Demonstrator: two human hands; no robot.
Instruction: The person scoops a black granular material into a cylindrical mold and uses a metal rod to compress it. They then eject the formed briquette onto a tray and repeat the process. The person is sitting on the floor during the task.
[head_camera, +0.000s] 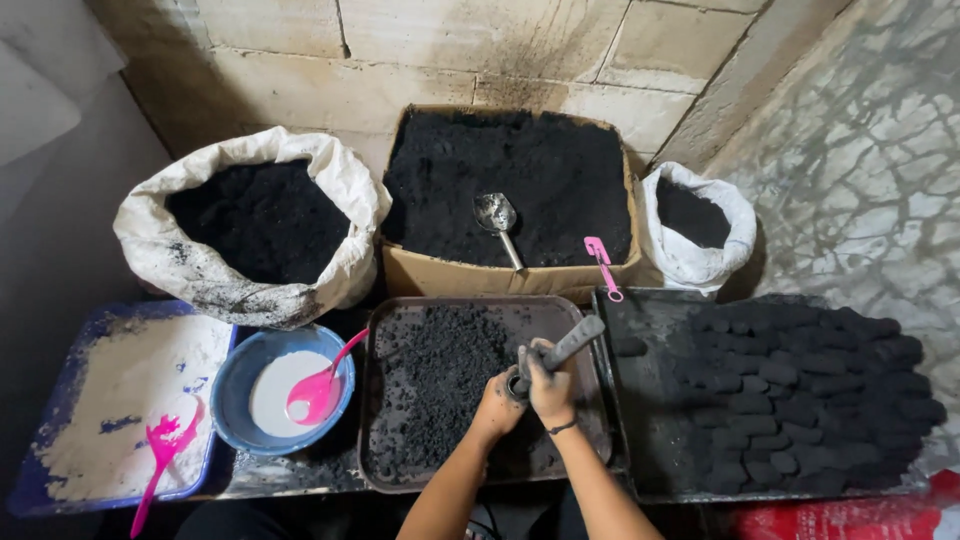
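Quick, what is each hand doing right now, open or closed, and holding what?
Left hand: closed around the lower end of the grey metal tube-shaped press, over the brown tray of black crumbly material.
Right hand: closed on the same press, higher up.

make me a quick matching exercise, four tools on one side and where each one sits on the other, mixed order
Tools:
1. metal scoop
2. small pink scraper
3. pink spoon
4. metal tube press

Places:
A. in the blue bowl of white liquid
B. gripped by both hands over the middle tray
C. lying on black powder in the cardboard box
D. on the box's front right edge

Pairs: 1-C, 2-D, 3-A, 4-B
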